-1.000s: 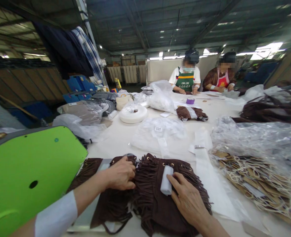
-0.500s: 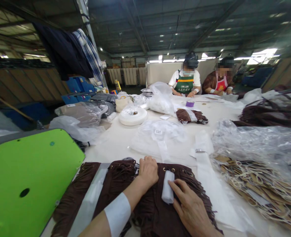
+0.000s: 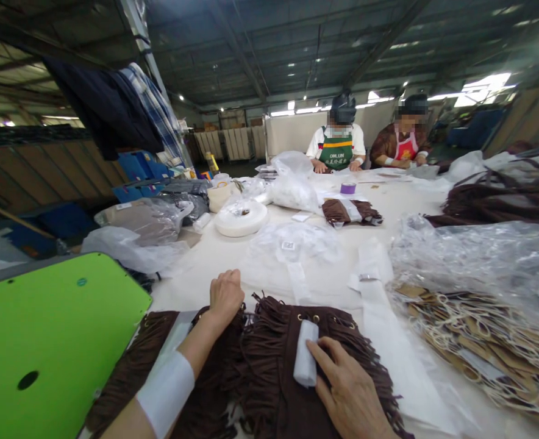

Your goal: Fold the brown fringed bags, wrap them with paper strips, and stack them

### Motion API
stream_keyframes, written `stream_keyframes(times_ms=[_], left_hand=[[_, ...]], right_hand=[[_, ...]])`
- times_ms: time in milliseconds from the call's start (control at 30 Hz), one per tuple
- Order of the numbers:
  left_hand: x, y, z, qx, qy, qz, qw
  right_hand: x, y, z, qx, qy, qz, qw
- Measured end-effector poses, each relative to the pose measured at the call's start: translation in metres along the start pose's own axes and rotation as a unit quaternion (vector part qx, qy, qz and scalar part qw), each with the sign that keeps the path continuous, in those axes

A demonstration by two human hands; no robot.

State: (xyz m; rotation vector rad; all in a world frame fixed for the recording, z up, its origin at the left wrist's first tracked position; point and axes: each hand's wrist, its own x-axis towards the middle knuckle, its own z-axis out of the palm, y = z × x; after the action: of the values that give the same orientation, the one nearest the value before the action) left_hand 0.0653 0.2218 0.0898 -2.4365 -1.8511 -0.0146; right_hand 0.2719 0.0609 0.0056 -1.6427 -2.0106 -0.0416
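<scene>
A dark brown fringed garment (image 3: 276, 366) with gold eyelets along its top edge lies in front of me. My right hand (image 3: 349, 387) rests on it, with thumb and forefinger gripping the right side of a small white roll (image 3: 306, 353), perhaps tissue or thin plastic. At the garment's upper left, my left hand (image 3: 227, 297) is closed with the fingers curled; whatever they hold is hidden. Under my left forearm lies another brown fringed piece (image 3: 135, 356), crossed by a pale translucent band (image 3: 177, 334).
A bright green board (image 3: 59, 335) stands at the left. On the right lie clear plastic bags (image 3: 480, 256) and tan tags with white strings (image 3: 484, 347). Ahead are a white tape roll (image 3: 241, 218) and a banded brown bundle (image 3: 352, 211). Two people (image 3: 338, 149) work across the table.
My left hand has moved left from the garment's top middle, and fringe there now sticks up. My right hand stays on the white roll. The view has shifted slightly.
</scene>
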Motion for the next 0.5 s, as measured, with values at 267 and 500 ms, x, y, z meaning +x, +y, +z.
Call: stream_keyframes(times_ms=[267, 500], left_hand=[[-0.018, 0.060, 0.026, -0.033, -0.044, 0.275, 0.960], [0.006, 0.010, 0.006, -0.035, -0.040, 0.196, 0.979]], right_hand=[[-0.001, -0.002, -0.001, 0.012, -0.025, 0.016, 0.999], [-0.001, -0.003, -0.003, 0.020, -0.033, 0.030, 0.999]])
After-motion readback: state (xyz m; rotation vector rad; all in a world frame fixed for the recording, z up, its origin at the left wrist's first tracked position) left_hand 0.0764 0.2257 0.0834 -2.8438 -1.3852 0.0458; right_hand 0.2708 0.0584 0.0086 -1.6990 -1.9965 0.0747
